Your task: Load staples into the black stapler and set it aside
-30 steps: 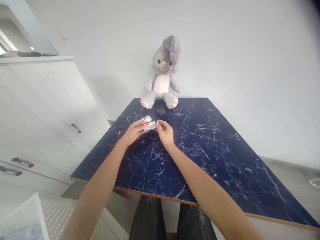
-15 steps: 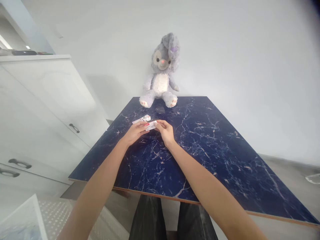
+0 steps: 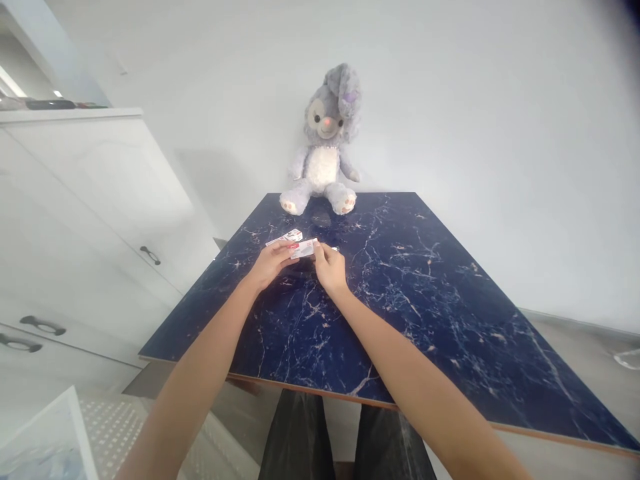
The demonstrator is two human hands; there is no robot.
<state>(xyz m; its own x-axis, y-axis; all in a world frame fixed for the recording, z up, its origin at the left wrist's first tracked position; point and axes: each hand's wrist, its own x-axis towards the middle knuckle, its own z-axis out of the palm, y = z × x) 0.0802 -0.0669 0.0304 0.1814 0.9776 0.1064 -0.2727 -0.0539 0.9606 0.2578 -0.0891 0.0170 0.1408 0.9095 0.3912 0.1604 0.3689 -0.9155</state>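
Above the table, my left hand [image 3: 273,262] pinches the left end of a small white-and-red card [image 3: 303,249], its printed face towards me. At the card's right end is my right hand [image 3: 330,267], thumb against the edge and fingers curled behind. A small pale bit [image 3: 335,249] shows just past the right hand's knuckles; I cannot tell what it is. Just beyond my left fingers, a white printed piece [image 3: 294,235] with red and dark marks lies on the table, partly hidden by that hand.
A grey plush rabbit [image 3: 323,163] sits at the far edge of the dark blue marbled table [image 3: 425,320], against the wall. White cabinets [image 3: 100,200] stand to the left. A perforated white surface [image 3: 113,423] is at lower left.
The card has turned a little, showing more of its face between my hands. My right hand has rolled slightly, and a pale bit now shows past its knuckles.
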